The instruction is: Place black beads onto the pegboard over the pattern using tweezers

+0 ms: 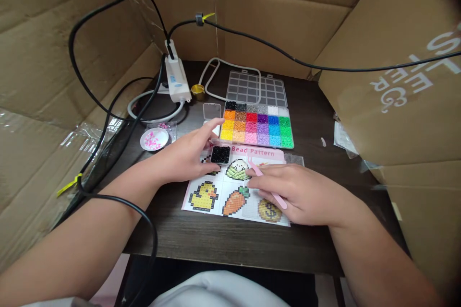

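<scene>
My left hand [192,151] is curled around a small clear box of black beads [220,154], thumb and fingers at its left side. The box is over the upper part of a bead pattern sheet [220,192], which shows a duck, a carrot and a coin. A pair of pink tweezers [268,186] is held in my right hand [288,189], above the right half of the sheet. My right hand covers part of the sheet and what lies under it. Just beyond the sheet stands an open compartment case [262,127] full of beads sorted by colour.
A white dish [154,139] with pink beads sits at the left on a clear pegboard. Behind are a power strip [177,79], a gold cup [198,91] and a white cable. A black cable [122,204] crosses over my left forearm. Cardboard walls [266,19] enclose the dark table.
</scene>
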`<state>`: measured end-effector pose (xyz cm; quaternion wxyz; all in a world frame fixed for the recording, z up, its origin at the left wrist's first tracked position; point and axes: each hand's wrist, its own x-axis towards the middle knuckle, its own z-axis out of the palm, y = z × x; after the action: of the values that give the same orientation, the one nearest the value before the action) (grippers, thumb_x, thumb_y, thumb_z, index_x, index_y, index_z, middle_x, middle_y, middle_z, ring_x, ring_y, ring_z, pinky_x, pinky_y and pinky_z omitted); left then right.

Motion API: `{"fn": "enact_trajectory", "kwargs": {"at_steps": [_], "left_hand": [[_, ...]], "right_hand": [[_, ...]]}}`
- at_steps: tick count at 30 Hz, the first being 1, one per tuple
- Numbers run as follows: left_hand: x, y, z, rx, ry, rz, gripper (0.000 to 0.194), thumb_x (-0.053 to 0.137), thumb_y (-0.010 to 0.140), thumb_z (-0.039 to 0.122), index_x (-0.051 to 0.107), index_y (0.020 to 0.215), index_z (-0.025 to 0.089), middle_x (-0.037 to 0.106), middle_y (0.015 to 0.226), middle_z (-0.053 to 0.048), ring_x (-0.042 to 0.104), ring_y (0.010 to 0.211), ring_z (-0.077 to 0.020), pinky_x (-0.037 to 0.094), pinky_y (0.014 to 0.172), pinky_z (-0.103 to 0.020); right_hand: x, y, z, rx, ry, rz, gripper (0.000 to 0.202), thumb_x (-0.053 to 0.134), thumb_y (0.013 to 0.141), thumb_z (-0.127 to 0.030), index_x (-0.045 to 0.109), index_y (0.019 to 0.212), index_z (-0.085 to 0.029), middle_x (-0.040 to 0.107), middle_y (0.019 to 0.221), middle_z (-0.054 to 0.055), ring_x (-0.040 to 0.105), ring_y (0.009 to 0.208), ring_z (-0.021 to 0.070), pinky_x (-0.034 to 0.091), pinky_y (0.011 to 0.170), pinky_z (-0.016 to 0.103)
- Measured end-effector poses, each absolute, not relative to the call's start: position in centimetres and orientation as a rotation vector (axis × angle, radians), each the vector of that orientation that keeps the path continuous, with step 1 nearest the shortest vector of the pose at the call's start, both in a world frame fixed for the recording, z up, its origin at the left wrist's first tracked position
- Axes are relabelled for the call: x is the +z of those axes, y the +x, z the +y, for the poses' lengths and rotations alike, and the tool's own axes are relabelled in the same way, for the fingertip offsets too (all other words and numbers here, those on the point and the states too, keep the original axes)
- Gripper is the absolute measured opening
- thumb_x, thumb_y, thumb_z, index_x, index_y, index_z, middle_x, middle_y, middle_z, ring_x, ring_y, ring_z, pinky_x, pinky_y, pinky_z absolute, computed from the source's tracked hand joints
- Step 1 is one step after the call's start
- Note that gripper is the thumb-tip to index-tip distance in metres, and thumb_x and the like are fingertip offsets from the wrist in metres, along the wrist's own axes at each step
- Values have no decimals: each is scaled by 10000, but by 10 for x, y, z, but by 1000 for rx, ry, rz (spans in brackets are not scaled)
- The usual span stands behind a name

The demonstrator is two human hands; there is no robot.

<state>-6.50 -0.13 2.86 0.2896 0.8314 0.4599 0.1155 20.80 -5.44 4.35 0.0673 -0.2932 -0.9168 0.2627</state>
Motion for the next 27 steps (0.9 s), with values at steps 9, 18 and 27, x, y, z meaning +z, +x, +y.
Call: {"fn": "enact_trajectory", "kwargs": {"at_steps": [9,18,27], "left_hand": [[26,-67,0,270,2163,1263,973,747,713,336,148,1479,290,600,1185,-79,625,1021,-222,510,866,-331],[26,-68,-1,241,2149,1280,954,736,715,344,169,1481,300,613,1176,-73,631,1008,-236,500,867,-345],[23,-68,-1,247,2135,1299,963,758,701,366,197,1481,302,606,1204,-92,617,1050,-260,497,882,-374]], "right_hand": [[33,200,-51,849,-776,-2718,290,374,954,-142,604,1132,-155,650,974,100,587,893,206,464,761,335],[38,199,-56,897,-760,-2779,252,437,893,-118,620,1060,-165,624,866,81,550,809,196,446,715,323],[43,198,-59,855,-774,-2812,255,447,945,-229,630,1110,-164,669,949,104,592,861,213,460,761,345]]}}
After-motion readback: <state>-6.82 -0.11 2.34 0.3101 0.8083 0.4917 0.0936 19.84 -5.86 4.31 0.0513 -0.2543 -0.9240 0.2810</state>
